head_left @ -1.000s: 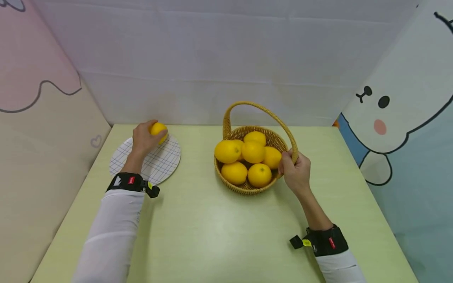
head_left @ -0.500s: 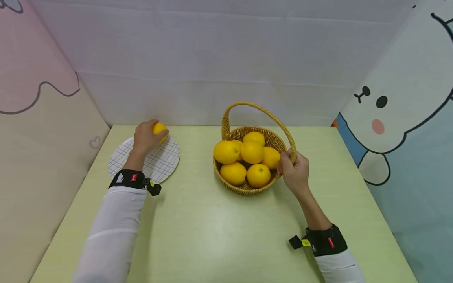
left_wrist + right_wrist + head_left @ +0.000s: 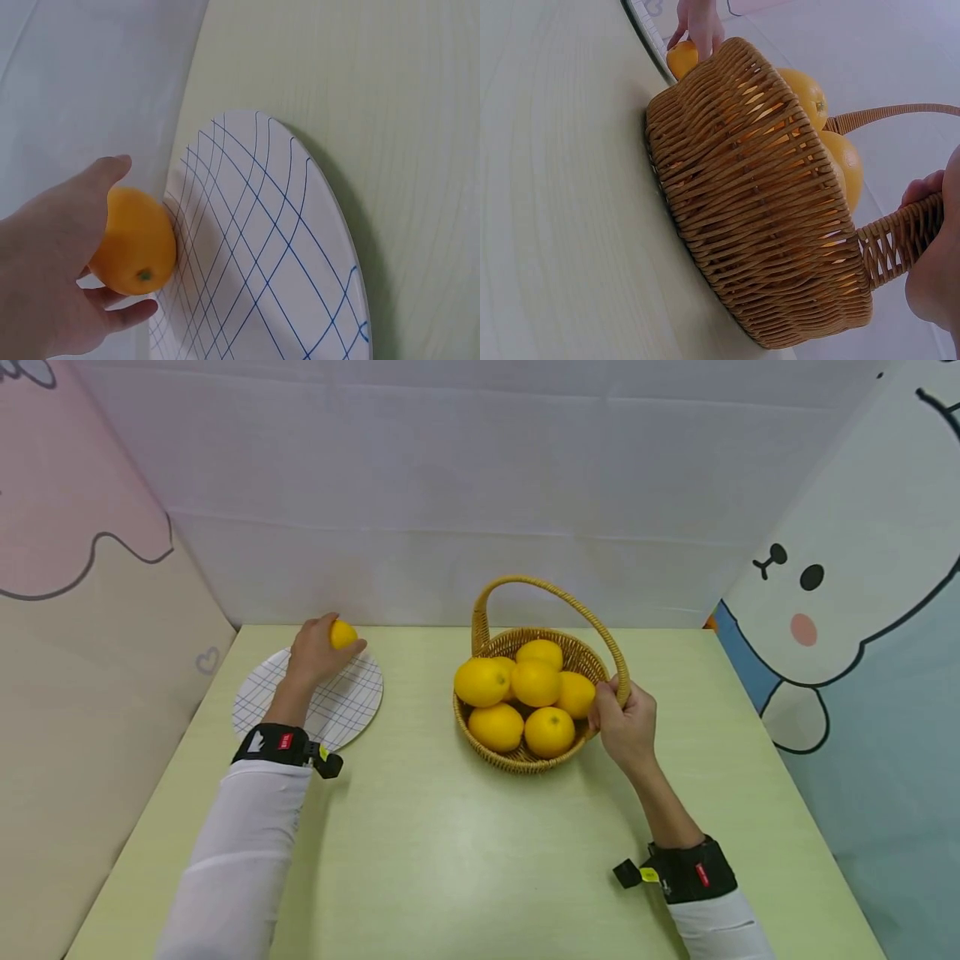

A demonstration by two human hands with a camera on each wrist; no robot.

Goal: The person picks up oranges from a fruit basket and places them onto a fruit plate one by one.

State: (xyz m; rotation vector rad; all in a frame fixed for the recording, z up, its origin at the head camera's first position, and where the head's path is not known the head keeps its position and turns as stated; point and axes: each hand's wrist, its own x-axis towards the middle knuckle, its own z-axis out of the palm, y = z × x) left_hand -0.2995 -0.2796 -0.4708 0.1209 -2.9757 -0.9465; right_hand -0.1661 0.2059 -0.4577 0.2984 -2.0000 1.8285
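On the white plate with blue grid lines (image 3: 352, 702), a single orange (image 3: 139, 244) rests near the back edge. Around it is my left hand (image 3: 313, 647), its thumb and fingers spread; in the left wrist view (image 3: 52, 262) the thumb tip and lower fingertips stand apart from the fruit, while its side near the palm is hidden. My right hand (image 3: 628, 718) grips the base of the arched handle (image 3: 558, 589) of a wicker basket (image 3: 517, 766). Several oranges (image 3: 536, 682) are piled inside. The basket appears to stand on the table in the right wrist view.
A pale wood-look table (image 3: 450, 860) carries the plate at back left and the basket at the centre back. White cloth (image 3: 450, 485) rises behind. Printed panels stand left and right (image 3: 862, 610).
My left hand's fingers have spread and loosened from the orange, with the hand shifted slightly right. The right hand and basket stay still.
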